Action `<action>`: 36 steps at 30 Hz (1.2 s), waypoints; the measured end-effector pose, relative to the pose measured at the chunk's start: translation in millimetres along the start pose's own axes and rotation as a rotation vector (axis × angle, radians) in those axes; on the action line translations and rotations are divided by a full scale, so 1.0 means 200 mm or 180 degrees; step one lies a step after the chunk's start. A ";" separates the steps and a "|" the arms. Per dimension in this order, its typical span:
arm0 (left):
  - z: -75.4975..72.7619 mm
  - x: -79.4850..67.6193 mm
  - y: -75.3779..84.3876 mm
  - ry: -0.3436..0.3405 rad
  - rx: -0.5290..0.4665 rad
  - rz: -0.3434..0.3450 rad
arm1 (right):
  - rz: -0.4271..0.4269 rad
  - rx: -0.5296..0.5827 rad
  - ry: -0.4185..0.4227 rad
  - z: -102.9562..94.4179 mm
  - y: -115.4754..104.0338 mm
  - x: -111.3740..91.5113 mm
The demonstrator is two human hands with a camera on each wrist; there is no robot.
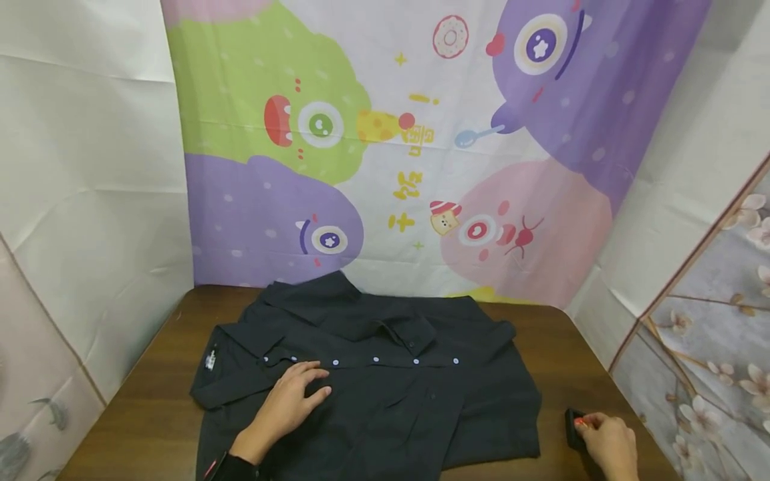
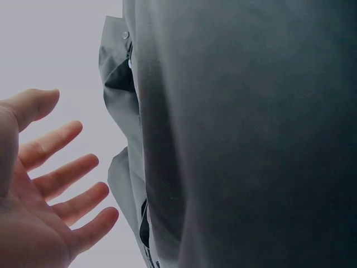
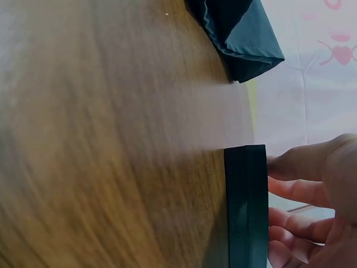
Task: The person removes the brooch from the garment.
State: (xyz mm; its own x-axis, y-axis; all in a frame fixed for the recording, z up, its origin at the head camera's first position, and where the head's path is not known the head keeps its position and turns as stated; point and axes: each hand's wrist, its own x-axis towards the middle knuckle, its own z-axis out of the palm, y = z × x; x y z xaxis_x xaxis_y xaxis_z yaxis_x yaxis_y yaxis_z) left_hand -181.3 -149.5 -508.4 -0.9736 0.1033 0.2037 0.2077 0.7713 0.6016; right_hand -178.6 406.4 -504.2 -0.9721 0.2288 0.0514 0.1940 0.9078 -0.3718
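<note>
A black button-up shirt (image 1: 385, 407) lies spread on the table, its collar toward the right of centre and a row of pale buttons (image 1: 375, 359) running across it. My left hand (image 1: 291, 397) is over the shirt's left half, near the buttons, fingers loosely spread; the left wrist view shows this hand (image 2: 50, 184) holding nothing. On the right, my right hand (image 1: 610, 444) has its fingertips at a small black box (image 1: 573, 427). A small red-orange item (image 1: 580, 422) shows at those fingertips. In the right wrist view the box (image 3: 245, 206) hides whether they pinch it.
The brown wooden table (image 1: 144, 394) shows bare wood along both sides of the shirt. A cartoon-printed cloth (image 1: 397, 267) hangs behind its far edge. White sheets (image 1: 96, 200) stand on the left and right. A white label (image 1: 210, 361) shows inside the shirt's left opening.
</note>
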 end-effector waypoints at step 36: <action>-0.01 0.02 0.03 0.0037 -0.0036 -0.0157 | -0.0035 0.0278 0.0054 0.00 -0.03 -0.02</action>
State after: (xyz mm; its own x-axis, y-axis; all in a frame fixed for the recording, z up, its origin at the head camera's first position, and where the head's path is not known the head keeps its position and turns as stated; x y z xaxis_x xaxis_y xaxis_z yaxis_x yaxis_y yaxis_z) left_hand -183.4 -146.4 -502.3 -0.9815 0.0578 0.1825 0.1605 0.7682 0.6198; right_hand -176.1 398.9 -502.6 -0.9716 0.2255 0.0713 0.1703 0.8763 -0.4506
